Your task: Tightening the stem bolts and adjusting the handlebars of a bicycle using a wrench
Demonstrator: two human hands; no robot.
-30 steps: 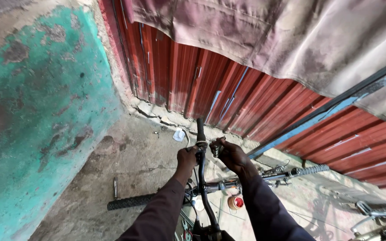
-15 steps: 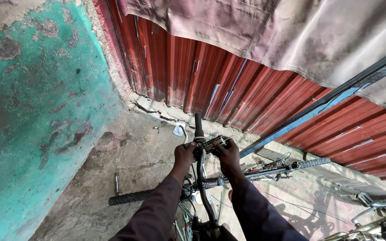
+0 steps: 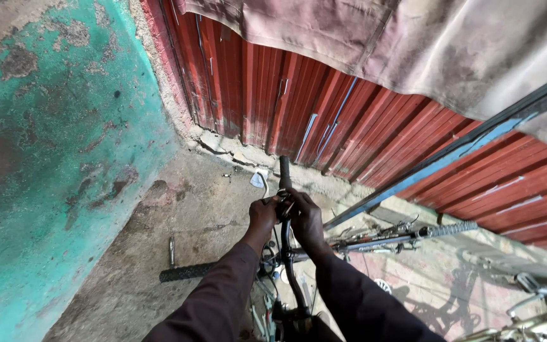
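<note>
Two hands meet on the black bicycle handlebar [image 3: 284, 209], which rises from the bottom edge of the view between the dark sleeves and points away from the person toward the red corrugated metal wall [image 3: 349, 126], its long axis running near to far. The left hand [image 3: 263, 217] is closed around the bar from the left side, and the right hand [image 3: 305, 218] is wrapped on it from the right, fingers curled over a small metal fitting [image 3: 284, 204] clamped to the bar; the two hands touch each other there. The bar's black grip end [image 3: 284, 171] sticks out past the knuckles. A second bar with a knurled black grip [image 3: 188, 273] crosses low to the left, over the bare concrete floor [image 3: 178, 209], and another grip [image 3: 454, 228] lies out to the right. A peeling green wall [image 3: 45, 158] closes the left side, and a stained cloth [image 3: 413, 44] hangs over the top of the red wall.
</note>
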